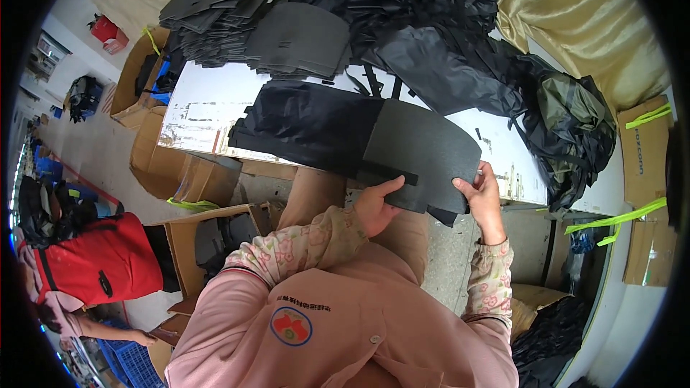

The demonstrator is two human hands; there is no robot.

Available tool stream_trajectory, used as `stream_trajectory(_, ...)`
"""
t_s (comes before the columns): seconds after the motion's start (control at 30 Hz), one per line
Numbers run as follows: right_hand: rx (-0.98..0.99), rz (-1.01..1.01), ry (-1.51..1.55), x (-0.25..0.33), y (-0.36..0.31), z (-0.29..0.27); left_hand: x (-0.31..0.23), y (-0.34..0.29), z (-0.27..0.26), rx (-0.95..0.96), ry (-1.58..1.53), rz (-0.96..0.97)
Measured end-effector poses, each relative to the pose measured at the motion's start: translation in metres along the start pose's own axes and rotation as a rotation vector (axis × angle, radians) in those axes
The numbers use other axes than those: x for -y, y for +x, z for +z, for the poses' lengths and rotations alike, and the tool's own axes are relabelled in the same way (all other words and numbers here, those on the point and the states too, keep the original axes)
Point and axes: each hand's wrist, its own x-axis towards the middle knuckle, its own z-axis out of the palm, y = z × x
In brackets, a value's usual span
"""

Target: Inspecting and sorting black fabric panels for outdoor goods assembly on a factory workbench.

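Left hand (374, 208) grasps near edge of grey panel (428, 144), thumb on top; right hand (486, 200) grips its right corner. Panel overhangs front of white table (208, 90), left end meeting black fabric (309, 122) (overlap order unclear). Panel stacks (298, 39) sit behind, leftward.
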Motion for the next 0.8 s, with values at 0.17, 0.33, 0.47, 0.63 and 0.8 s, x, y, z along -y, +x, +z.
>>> stream_trajectory(0.17, 0.038, 0.072, 0.155, 0.019, 0.011, -0.01, -0.021, -0.005, -0.032, 0.089, -0.013, -0.629)
stream_trajectory(0.33, 0.033, 0.147, -0.182, -0.002, 0.02, -0.027, -0.036, -0.032, -0.004, 0.46, 1.229, -0.399)
stream_trajectory(0.47, -0.127, 0.024, -0.335, -0.01, 0.024, -0.022, -0.044, -0.002, 0.013, 0.617, 2.2, 0.906)
stream_trajectory(0.63, -0.125, -0.103, -0.379, -0.014, 0.036, -0.029, -0.04, 0.023, -0.005, 0.622, 2.519, 0.64)
stream_trajectory(0.8, -0.091, -0.02, -0.148, -0.041, 0.12, -0.063, -0.036, 0.025, -0.004, 0.598, 2.504, 0.654)
